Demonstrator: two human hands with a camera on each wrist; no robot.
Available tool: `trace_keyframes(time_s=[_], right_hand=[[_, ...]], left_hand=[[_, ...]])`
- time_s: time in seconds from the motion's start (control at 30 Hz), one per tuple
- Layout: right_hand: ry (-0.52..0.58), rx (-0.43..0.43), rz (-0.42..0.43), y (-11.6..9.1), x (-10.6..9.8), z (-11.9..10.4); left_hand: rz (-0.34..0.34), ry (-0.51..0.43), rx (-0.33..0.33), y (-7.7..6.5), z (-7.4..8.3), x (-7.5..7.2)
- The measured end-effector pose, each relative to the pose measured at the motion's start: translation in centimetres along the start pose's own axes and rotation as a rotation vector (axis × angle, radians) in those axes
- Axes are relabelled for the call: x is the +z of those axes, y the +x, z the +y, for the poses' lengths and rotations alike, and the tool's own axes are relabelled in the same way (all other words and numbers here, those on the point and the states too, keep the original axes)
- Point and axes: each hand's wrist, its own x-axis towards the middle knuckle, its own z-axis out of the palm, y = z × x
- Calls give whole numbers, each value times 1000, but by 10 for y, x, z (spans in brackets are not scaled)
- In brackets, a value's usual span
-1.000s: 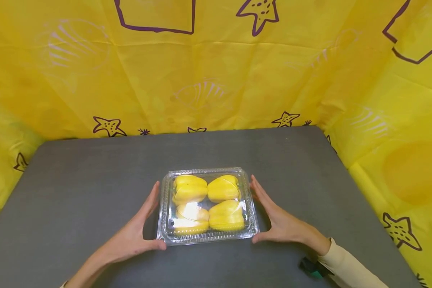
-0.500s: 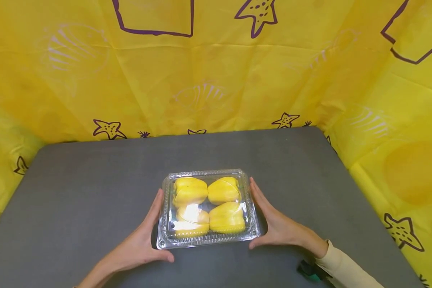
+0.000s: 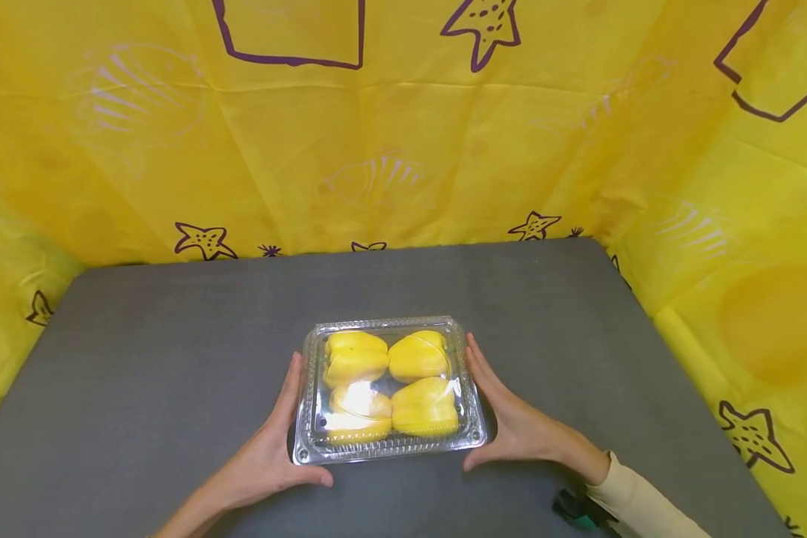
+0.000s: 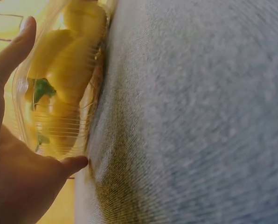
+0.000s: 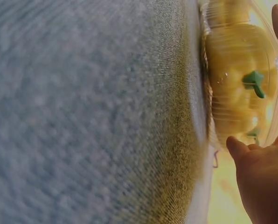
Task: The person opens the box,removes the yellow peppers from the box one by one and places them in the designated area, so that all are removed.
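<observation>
In the head view a clear plastic clamshell box (image 3: pixel 390 454) sits on the grey table. Several yellow bell peppers (image 3: pixel 424 407) lie inside it in two rows, and the lid is down over them. My left hand (image 3: pixel 276 441) is at the box's left side, its straight fingers along the edge and its thumb extended by the front corner. On the opposite side my right hand (image 3: pixel 511 422) has straight fingers along the edge, thumb near the front right corner. Both wrist views show the box wall close to the fingers, with green stems (image 5: pixel 254 83) visible through the plastic.
The grey tabletop (image 3: pixel 175 359) reaches out around the box. Yellow cloth (image 3: pixel 403 149) printed with starfish and fish hangs behind the table and along both sides. A small black and green object (image 3: pixel 581 512) is by the right sleeve.
The left thumb has slid a little nearer and rightward along the front edge of the box. The right thumb has shifted slightly left and nearer. The box has barely moved.
</observation>
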Motion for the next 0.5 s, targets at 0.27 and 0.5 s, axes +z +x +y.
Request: trace_keyframes(time_s=[0.27, 0.5], right_hand=[[-2, 20, 1, 0, 2, 0], [-6, 53, 3, -1, 4, 1]], left_hand=[[12, -4, 16, 1, 0, 5], [58, -24, -35, 1, 3, 12]])
